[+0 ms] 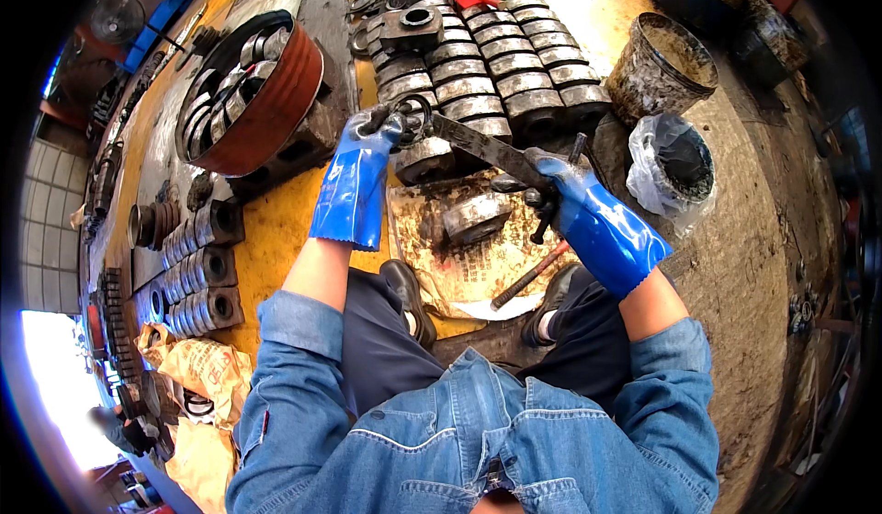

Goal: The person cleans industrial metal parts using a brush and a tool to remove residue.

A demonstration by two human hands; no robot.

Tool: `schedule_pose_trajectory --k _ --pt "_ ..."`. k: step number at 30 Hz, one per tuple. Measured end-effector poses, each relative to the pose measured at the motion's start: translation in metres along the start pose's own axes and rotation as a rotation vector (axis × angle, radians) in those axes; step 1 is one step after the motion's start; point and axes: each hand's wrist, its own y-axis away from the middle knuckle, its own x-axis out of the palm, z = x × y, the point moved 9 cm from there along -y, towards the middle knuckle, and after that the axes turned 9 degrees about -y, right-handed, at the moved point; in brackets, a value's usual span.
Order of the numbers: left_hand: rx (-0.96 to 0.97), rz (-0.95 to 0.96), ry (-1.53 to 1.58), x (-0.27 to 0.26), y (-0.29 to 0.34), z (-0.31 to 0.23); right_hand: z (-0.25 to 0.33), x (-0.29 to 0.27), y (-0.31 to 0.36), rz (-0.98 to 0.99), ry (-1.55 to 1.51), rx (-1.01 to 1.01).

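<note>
Left grip (369, 131) clamps, seemingly, a black ring (428, 117) and right grip (556, 181) a flat metal bar (487, 150), above stained cardboard (418, 225) on yellow floor (276, 271), metal-part rows (513, 70) beyond.

My left hand (377, 128), in a blue glove (352, 192), lies at 11 o'clock from the centre of view, fingers curled in a grip; the left forearm (317, 271) points between 12 and 1. My right hand (556, 181), likewise gloved, lies at 2 o'clock, fingers closed; the right forearm (650, 307) points toward 11. Both elbows are bent, skin bare between glove and rolled denim sleeve (299, 326).
</note>
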Motion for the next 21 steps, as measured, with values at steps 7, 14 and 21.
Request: schedule_pose_trajectory --k 7,14,21 --pt "0.153 -0.027 0.135 0.006 -0.001 -0.029 -0.023 0.01 -0.024 0.064 -0.216 0.16" --pt "0.181 -0.09 0.051 0.009 0.001 -0.051 -0.034 0.029 -0.026 0.157 -0.459 0.246" --pt "0.098 -0.115 0.176 0.02 -0.006 -0.033 -0.042 0.042 -0.014 -0.024 -0.669 0.338"
